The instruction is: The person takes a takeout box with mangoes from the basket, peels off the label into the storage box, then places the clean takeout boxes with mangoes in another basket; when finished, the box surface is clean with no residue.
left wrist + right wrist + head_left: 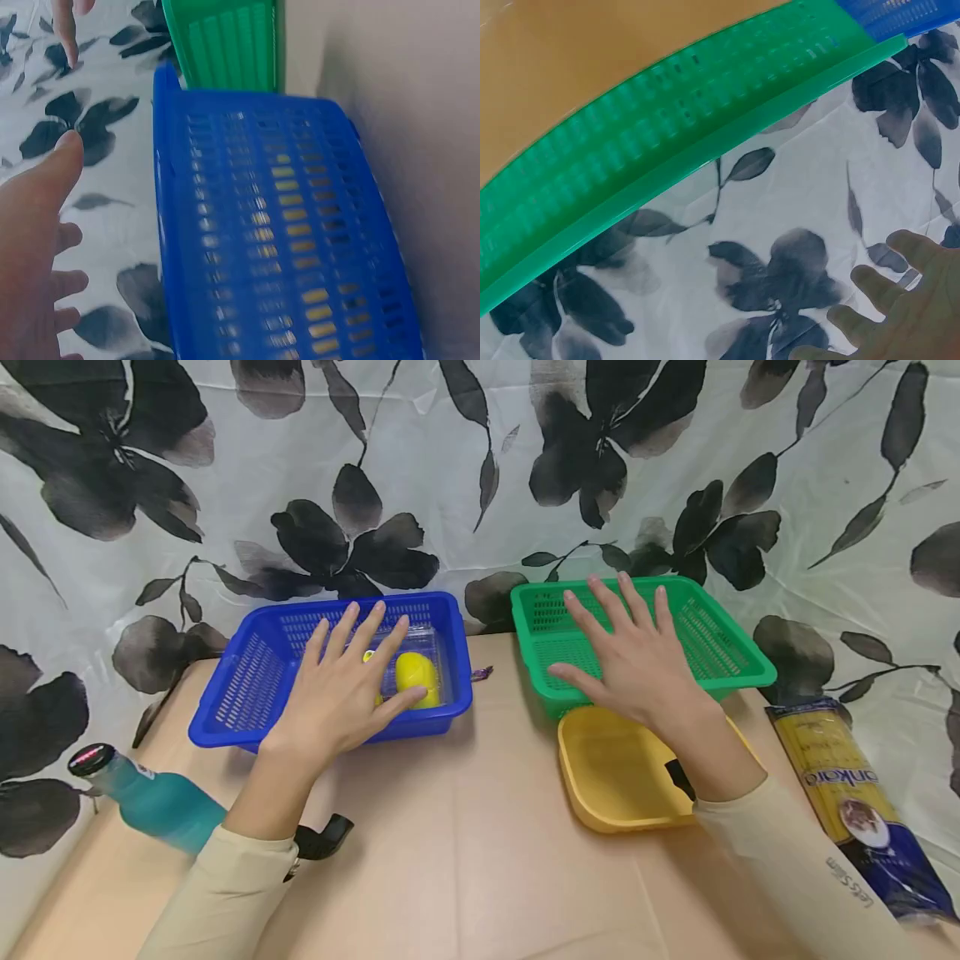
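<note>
My left hand (333, 697) is spread above the blue basket (251, 689), its fingers straight and holding nothing. Inside that basket, a yellow rounded thing (417, 675) lies in a clear plastic tray (448, 664), partly hidden by the hand. The left wrist view shows the perforated side of the blue basket (262, 120) next to the thumb side of the left hand (30, 217). Over the green basket (731, 647) hovers my right hand (637, 664), fingers spread, also holding nothing. A yellow tub (611, 768) stands in front of the green basket, below the right wrist.
A bottle of turquoise liquid (168, 810) lies tilted at the left, beside the left forearm. At the right edge is a yellow and blue pasta packet (847, 785). A floral curtain (465, 468) hangs behind the table (480, 860).
</note>
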### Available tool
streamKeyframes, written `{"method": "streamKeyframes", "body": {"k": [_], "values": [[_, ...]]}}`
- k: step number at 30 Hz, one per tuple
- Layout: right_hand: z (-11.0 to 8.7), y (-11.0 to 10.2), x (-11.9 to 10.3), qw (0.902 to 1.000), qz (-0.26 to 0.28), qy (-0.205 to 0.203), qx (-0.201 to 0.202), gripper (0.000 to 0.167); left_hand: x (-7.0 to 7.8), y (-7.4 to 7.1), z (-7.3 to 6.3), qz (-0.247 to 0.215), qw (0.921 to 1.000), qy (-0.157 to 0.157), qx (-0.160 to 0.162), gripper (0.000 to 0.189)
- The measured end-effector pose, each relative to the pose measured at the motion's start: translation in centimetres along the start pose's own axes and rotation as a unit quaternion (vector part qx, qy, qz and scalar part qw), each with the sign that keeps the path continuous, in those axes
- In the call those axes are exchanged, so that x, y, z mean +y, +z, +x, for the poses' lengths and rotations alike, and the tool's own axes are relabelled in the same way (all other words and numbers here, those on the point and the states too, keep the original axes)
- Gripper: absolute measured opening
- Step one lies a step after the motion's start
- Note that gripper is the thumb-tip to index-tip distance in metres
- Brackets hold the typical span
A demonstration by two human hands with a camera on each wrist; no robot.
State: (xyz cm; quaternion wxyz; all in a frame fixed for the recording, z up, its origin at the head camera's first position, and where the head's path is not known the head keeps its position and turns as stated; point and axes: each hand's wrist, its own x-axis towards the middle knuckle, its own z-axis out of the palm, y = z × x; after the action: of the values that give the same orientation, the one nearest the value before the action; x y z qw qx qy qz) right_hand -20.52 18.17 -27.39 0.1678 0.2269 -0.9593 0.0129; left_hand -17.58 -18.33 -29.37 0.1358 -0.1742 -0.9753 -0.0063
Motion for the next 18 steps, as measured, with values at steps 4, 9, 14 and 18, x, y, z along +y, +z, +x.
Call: {"method": "streamKeyframes", "body": {"k": [4,9,14,18], "values": [[0.8,0.4,-1.3,0.9999,0.007,-0.013,-0.007,0.090,-1.4,0.3,-0.7,0.001,0.9999,-0.014,-0.005,0.089],[1.9,1.0,-3.1,0.9995,0.005,-0.026,-0.014,0.089,-3.1,0.6,-1.2,-0.014,0.9993,-0.031,-0.012,0.090],[3.1,1.6,-5.2,0.9987,0.005,-0.043,-0.028,0.089,-4.7,0.9,-1.5,-0.025,0.9972,-0.063,-0.031,0.092],[3.8,2.0,-6.7,0.9975,0.016,-0.056,-0.040,0.087,-5.7,1.2,-1.9,-0.037,0.9927,-0.100,-0.056,0.095]]}}
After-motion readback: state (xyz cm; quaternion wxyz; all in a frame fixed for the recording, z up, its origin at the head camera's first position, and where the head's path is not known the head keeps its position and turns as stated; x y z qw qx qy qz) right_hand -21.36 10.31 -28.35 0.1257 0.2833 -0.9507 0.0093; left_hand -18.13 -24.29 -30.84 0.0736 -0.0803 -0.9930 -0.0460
